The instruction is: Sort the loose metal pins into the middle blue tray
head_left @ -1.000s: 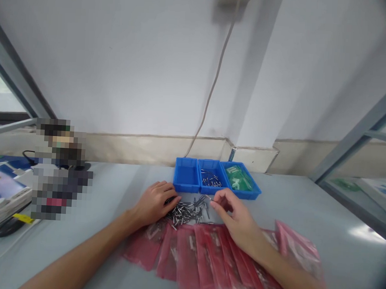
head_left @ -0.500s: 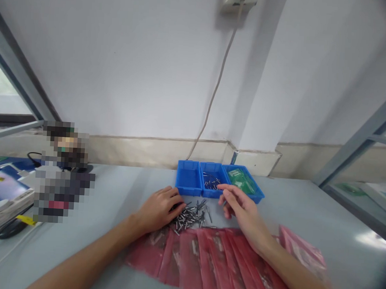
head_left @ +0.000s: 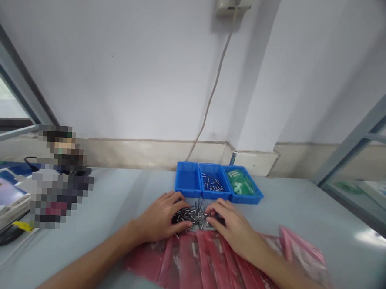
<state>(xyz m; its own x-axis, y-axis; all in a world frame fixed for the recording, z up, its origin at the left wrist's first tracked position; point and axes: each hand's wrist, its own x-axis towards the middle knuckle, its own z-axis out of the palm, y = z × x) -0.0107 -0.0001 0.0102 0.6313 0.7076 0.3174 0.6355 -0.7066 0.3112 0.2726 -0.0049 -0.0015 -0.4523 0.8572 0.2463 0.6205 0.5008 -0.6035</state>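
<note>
Pins (head_left: pixel 197 213) — between left hand (head_left: pixel 163 217), right hand (head_left: pixel 235 225)

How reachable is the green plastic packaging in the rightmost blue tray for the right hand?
Probably yes: the right hand is just in front of that open blue tray, and nothing covers the green packaging; only the tray's front wall intervenes.

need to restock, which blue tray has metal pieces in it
The middle blue tray: metal pieces lie inside it, while the right tray holds green plastic and the left tray shows none.
</note>
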